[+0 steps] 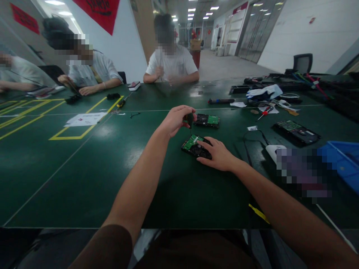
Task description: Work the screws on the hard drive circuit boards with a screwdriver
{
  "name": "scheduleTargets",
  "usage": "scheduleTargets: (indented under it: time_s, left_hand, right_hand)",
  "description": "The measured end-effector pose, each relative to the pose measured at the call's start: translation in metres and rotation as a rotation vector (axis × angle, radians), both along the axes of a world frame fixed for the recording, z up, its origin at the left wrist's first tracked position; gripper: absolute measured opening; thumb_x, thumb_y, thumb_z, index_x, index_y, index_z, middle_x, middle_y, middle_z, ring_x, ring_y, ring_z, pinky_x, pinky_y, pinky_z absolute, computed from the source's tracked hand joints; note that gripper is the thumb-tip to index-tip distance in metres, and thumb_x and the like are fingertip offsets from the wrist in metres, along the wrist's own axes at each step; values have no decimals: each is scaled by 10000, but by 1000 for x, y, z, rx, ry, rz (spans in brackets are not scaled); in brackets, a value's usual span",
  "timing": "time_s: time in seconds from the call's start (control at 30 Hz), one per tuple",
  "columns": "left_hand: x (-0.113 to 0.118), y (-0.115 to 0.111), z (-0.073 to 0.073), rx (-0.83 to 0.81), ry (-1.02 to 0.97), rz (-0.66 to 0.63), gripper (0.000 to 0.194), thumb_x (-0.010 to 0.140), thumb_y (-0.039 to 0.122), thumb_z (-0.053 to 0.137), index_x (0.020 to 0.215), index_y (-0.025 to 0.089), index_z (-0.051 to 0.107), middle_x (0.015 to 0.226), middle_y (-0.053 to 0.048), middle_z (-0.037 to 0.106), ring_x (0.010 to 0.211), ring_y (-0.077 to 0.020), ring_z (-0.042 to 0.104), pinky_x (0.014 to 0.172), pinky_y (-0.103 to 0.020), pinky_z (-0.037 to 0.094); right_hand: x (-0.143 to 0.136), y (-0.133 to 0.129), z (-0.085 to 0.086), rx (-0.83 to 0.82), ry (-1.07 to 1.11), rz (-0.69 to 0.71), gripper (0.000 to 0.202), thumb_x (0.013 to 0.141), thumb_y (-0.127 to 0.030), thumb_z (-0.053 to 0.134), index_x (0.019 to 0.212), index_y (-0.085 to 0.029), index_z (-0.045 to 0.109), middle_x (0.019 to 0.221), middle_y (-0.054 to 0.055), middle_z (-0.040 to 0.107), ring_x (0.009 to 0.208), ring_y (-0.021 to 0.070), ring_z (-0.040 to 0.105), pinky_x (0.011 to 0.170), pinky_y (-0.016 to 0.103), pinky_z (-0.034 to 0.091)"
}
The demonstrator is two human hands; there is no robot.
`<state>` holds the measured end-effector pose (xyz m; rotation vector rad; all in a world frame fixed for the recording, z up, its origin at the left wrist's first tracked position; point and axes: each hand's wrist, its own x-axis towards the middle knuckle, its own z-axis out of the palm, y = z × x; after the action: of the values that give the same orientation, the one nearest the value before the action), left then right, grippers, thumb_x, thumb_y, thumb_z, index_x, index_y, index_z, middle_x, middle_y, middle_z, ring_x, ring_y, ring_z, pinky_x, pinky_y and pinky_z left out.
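A hard drive [193, 144] lies on the green table in front of me, its green circuit board facing up. My right hand [217, 154] rests over its right side, thumb along the near edge and fingers on top, holding it down. Above the drive, my left hand [179, 120] is closed around the dark handle of a screwdriver [190, 121], whose thin shaft points down at the board. Whether the tip sits in a screw is too small to tell. Just behind lies a second hard drive [208, 120], also board up.
To the right lie another hard drive [295, 132], a cabled white device [273, 151] and a blue bin [342, 160]. Farther back are a red screwdriver [265, 112], gloves [265, 92] and a dark cylindrical tool [221, 101]. Papers [85, 119] lie left. Several people sit across the table.
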<state>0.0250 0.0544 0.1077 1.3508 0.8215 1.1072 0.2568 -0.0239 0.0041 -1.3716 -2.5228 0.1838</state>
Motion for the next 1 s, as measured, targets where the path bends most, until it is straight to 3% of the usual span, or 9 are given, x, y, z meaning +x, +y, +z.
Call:
scheduleTargets:
  time_s: [0.2, 0.43, 0.7, 0.87, 1.0]
  left_hand:
    - [1, 1, -2, -32, -61, 5, 141, 940, 257, 562, 930, 161, 665, 841, -79, 720, 803, -183, 710, 602, -266, 529]
    - [1, 3, -4, 20, 6, -15, 228, 953, 384, 670, 864, 176, 699, 846, -73, 712, 771, -146, 672, 560, -224, 454]
    - [0, 0, -1, 38, 44, -32, 192, 947, 342, 671, 909, 182, 769, 895, -79, 734, 786, -142, 659, 566, -225, 447]
    - [1, 0, -1, -19, -3, -43, 144, 946, 323, 665, 955, 183, 696, 878, -78, 753, 770, -153, 691, 540, -230, 432]
    - [3, -2, 0, -53, -67, 1, 97, 956, 285, 639, 963, 192, 612, 903, -83, 763, 835, -180, 729, 597, -252, 505]
  right_hand:
    - [-1, 0, 1, -14, -21, -5, 860, 939, -800, 496, 1627, -289, 422, 1639, 182, 392, 1474, 440, 414, 1205, 632, 329]
    - [0, 1, -1, 6, -14, -3, 843, 944, -793, 494, 1626, -303, 424, 1638, 168, 405, 1479, 436, 408, 1207, 636, 327]
    - [0, 0, 0, -6, -11, -2, 839, 942, -782, 510, 1625, -303, 423, 1646, 164, 397, 1479, 443, 405, 1216, 635, 320]
    - [-1, 0, 0, 5, -3, -2, 835, 943, -782, 509, 1618, -296, 436, 1635, 168, 407, 1473, 441, 413, 1206, 636, 329]
    - [0, 0, -2, 15, -12, 1, 838, 945, -788, 500, 1616, -290, 440, 1622, 177, 418, 1471, 441, 418, 1205, 641, 329]
